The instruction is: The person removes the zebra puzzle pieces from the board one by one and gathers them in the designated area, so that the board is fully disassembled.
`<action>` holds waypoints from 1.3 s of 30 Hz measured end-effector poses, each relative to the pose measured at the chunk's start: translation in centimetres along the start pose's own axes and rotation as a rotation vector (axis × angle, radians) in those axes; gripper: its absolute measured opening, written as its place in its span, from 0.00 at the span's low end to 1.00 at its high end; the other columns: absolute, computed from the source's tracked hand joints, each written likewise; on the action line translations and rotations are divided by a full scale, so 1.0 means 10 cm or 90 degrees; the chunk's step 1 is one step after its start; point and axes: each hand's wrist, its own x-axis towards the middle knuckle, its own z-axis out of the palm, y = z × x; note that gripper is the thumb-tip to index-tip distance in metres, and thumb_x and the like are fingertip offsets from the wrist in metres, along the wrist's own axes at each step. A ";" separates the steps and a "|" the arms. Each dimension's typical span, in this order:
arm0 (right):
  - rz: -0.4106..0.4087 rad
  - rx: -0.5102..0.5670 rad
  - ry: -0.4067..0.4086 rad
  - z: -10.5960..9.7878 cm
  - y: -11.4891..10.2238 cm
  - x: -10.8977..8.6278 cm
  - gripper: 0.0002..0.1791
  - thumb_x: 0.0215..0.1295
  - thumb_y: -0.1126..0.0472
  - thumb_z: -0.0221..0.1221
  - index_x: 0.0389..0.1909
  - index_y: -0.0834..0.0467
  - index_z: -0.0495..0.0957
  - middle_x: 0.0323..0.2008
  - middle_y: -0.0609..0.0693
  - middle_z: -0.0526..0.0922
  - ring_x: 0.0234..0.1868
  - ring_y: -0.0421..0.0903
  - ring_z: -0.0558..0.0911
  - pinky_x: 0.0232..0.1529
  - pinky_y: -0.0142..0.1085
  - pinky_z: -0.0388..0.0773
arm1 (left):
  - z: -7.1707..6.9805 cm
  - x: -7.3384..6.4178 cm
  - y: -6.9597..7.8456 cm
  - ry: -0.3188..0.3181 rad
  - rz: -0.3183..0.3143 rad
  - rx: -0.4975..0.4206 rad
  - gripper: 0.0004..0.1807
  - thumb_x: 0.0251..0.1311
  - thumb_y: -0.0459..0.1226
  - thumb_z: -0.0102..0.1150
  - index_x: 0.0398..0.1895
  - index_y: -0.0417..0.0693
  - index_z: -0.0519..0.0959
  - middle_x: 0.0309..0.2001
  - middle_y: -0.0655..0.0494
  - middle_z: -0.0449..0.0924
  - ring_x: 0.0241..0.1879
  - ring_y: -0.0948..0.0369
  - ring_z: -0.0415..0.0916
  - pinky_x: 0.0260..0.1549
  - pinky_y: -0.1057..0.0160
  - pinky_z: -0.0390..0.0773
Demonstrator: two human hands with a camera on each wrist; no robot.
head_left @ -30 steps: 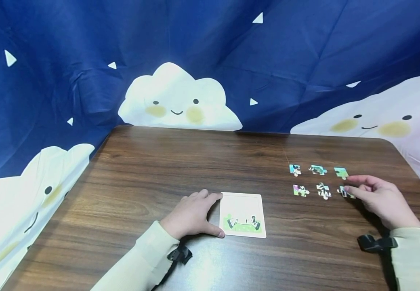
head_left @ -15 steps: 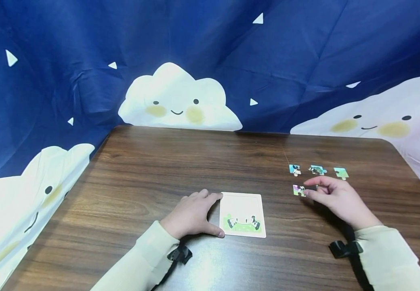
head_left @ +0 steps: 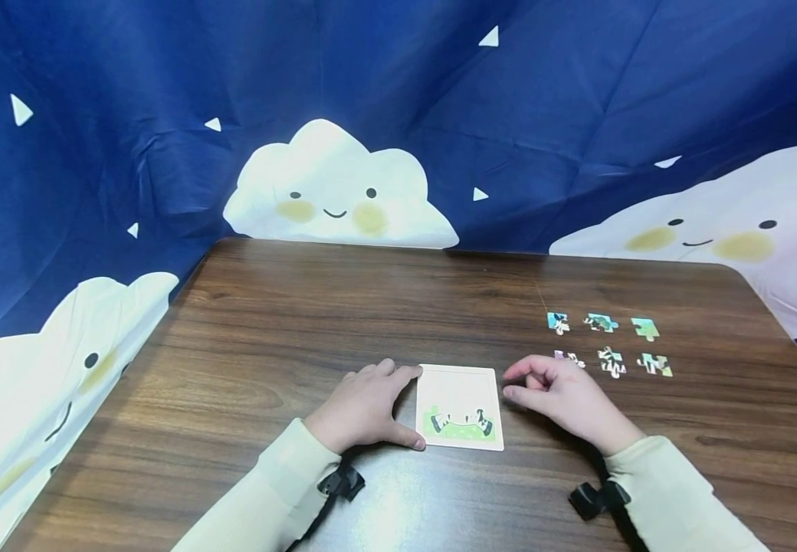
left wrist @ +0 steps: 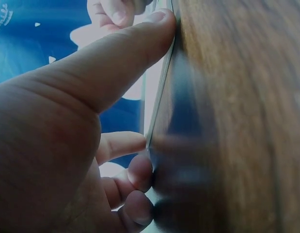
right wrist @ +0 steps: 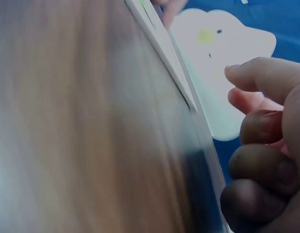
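A square puzzle board [head_left: 457,391] with a white face and zebra legs on green grass at its near side lies flat on the table. My left hand [head_left: 364,406] rests at its left side, thumb on the near corner and forefinger touching the far one. In the left wrist view, the thumb [left wrist: 135,46] lies along the board's edge. Just off the board's right edge is my right hand [head_left: 564,395], thumb and forefinger apart, the other fingers loosely curled. Nothing shows between them in the right wrist view. Partly behind this hand lies a purple-and-white jigsaw piece [head_left: 571,359].
Several more jigsaw pieces lie in two rows at the right, among them a green piece [head_left: 644,329], a turquoise piece [head_left: 601,322] and a zebra-striped piece [head_left: 611,362]. The wooden table [head_left: 329,299] ends at a blue curtain [head_left: 371,77] printed with clouds.
My right hand has moved left from the rightmost pieces, across the lower row, to beside the board. The pieces it covered show again. My left hand and the board have stayed put.
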 end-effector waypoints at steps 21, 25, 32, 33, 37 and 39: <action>-0.138 -0.104 -0.044 0.59 -0.50 -0.06 0.07 0.57 0.58 0.69 0.37 0.53 0.85 0.18 0.32 0.66 0.20 0.28 0.66 0.28 0.29 0.70 | 0.00 0.00 0.00 0.003 0.003 0.000 0.57 0.36 0.69 0.73 0.72 0.56 0.68 0.53 0.54 0.76 0.51 0.53 0.75 0.47 0.49 0.74; -0.137 -0.156 -0.059 0.63 -0.58 -0.08 0.10 0.55 0.57 0.68 0.38 0.53 0.86 0.18 0.31 0.66 0.20 0.27 0.66 0.28 0.28 0.70 | 0.02 0.00 0.01 0.008 0.010 0.002 0.57 0.36 0.69 0.73 0.72 0.56 0.69 0.52 0.55 0.76 0.49 0.54 0.75 0.45 0.49 0.74; -0.133 -0.220 -0.068 0.67 -0.62 -0.10 0.10 0.53 0.55 0.67 0.37 0.51 0.83 0.19 0.30 0.66 0.20 0.28 0.65 0.25 0.29 0.67 | 0.05 -0.02 0.01 0.015 0.014 0.003 0.56 0.36 0.69 0.73 0.71 0.55 0.69 0.50 0.55 0.76 0.49 0.54 0.75 0.45 0.49 0.74; -0.135 -0.222 -0.069 0.67 -0.62 -0.09 0.10 0.53 0.56 0.66 0.37 0.51 0.82 0.19 0.30 0.66 0.19 0.28 0.65 0.25 0.29 0.67 | 0.04 -0.02 0.00 0.017 0.014 0.004 0.56 0.36 0.69 0.73 0.71 0.55 0.69 0.50 0.55 0.76 0.49 0.54 0.76 0.45 0.49 0.74; -0.139 -0.219 -0.079 0.67 -0.63 -0.08 0.10 0.52 0.56 0.66 0.37 0.51 0.80 0.19 0.31 0.66 0.19 0.29 0.65 0.23 0.28 0.65 | 0.03 -0.01 0.00 0.020 0.017 0.007 0.56 0.36 0.69 0.73 0.71 0.56 0.69 0.49 0.55 0.76 0.48 0.54 0.76 0.44 0.50 0.74; -0.140 -0.215 -0.083 0.66 -0.63 -0.06 0.11 0.53 0.57 0.66 0.37 0.50 0.78 0.19 0.31 0.66 0.19 0.29 0.65 0.23 0.28 0.65 | 0.02 0.00 -0.01 0.023 0.020 0.009 0.56 0.36 0.69 0.73 0.71 0.56 0.69 0.50 0.55 0.76 0.48 0.54 0.76 0.44 0.50 0.75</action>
